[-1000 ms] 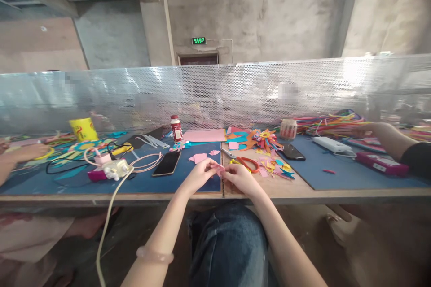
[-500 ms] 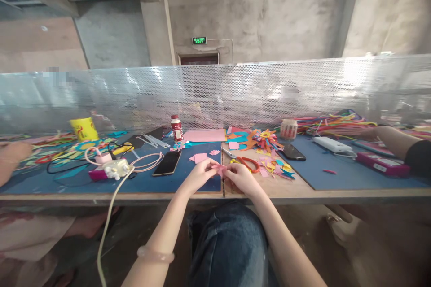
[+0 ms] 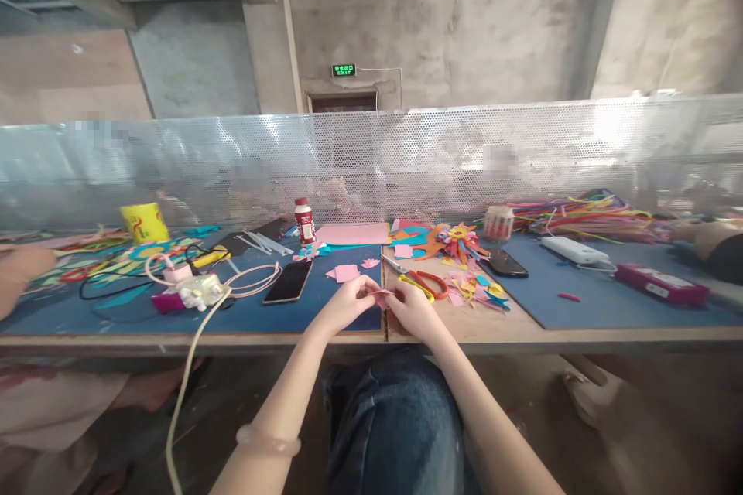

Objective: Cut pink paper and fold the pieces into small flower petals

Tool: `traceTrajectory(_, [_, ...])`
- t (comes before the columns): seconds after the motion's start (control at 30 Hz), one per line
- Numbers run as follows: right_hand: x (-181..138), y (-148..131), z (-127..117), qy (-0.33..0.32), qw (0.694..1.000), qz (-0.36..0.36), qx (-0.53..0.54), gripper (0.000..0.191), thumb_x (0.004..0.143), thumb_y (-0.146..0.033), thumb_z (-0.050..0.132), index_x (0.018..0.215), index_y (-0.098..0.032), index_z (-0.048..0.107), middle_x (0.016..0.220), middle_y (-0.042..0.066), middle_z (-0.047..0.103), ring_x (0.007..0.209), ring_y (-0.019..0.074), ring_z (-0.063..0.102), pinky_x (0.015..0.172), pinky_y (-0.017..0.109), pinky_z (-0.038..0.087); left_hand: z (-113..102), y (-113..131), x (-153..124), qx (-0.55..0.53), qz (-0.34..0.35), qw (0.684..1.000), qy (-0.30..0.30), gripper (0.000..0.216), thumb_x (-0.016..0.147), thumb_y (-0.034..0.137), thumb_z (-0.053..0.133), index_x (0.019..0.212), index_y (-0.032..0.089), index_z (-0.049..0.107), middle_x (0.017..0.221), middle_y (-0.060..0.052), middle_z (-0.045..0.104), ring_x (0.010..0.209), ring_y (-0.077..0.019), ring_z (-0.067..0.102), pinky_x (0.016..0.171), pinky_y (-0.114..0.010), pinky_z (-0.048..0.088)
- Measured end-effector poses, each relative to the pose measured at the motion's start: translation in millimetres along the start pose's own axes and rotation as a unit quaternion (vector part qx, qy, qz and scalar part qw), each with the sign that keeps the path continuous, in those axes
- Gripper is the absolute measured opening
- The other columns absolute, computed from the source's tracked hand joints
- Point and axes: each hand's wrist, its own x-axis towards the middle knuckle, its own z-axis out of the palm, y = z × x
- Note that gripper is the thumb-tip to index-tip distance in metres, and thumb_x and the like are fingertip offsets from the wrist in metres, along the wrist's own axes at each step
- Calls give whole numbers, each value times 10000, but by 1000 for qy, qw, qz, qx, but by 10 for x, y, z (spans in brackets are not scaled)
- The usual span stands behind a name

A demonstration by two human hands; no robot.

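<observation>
Between my two hands is a small piece of pink paper [image 3: 382,296], held just above the table's near edge. My left hand [image 3: 351,302] pinches its left side, and my right hand [image 3: 409,306] grips the right side; the fingertips partly cover it. Scissors [image 3: 426,283] with orange and yellow handles lie just beyond my right hand. Flat pink paper squares [image 3: 347,273] rest beyond my left hand, beside a small pink cut-out flower shape [image 3: 370,263]. A layered paper flower [image 3: 457,240] in orange, yellow and pink lies farther back to the right.
A black phone [image 3: 289,281] and a power strip [image 3: 200,291] with cables are on the left. A red bottle [image 3: 304,222] stands near the perforated metal screen [image 3: 348,162]. Colourful paper scraps [image 3: 476,288], another phone [image 3: 504,262] and a purple box [image 3: 662,284] lie rightward. Co-workers' arms show at both sides.
The pink paper has shifted and tilted slightly between my fingers, with both hands still close together on it. At the far right, a co-worker's arm has drawn back to the right.
</observation>
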Motion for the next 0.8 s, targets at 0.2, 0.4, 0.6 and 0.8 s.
traceTrajectory(0.2, [-16, -28, 6, 9, 1000, -9, 5, 115, 698, -186, 458, 614, -175, 535, 589, 6, 561, 572, 140, 491, 543, 235, 338, 12, -13, 2, -20, 9, 1000, -8, 158, 741, 301, 549, 814, 160, 538, 773, -34, 634, 777, -175, 595, 753, -312, 436])
traceTrajectory(0.4, [-16, 6, 34, -11, 999, -27, -18, 102, 719, -242, 487, 661, -172, 531, 605, 10, 546, 572, 139, 481, 534, 238, 337, -8, -49, 28, -28, -27, 998, 41, 220, 727, 357, 560, 813, 155, 552, 768, -33, 614, 721, -158, 568, 645, -264, 422])
traceTrajectory(0.6, [-1, 100, 39, -55, 997, -48, 13, 156, 758, -284, 480, 736, -158, 569, 658, 14, 573, 596, 132, 493, 544, 234, 359, -17, -50, 32, -42, -25, 998, 50, 228, 730, 366, 542, 811, 153, 559, 776, -26, 596, 718, -150, 545, 622, -250, 405])
traceTrajectory(0.8, [-5, 58, -25, -74, 995, -21, 59, 199, 769, -326, 490, 729, -155, 584, 666, 15, 585, 622, 136, 523, 563, 234, 386, -14, -48, 33, -48, -27, 998, 44, 225, 720, 313, 548, 875, 151, 561, 819, -36, 604, 779, -169, 555, 637, -253, 407])
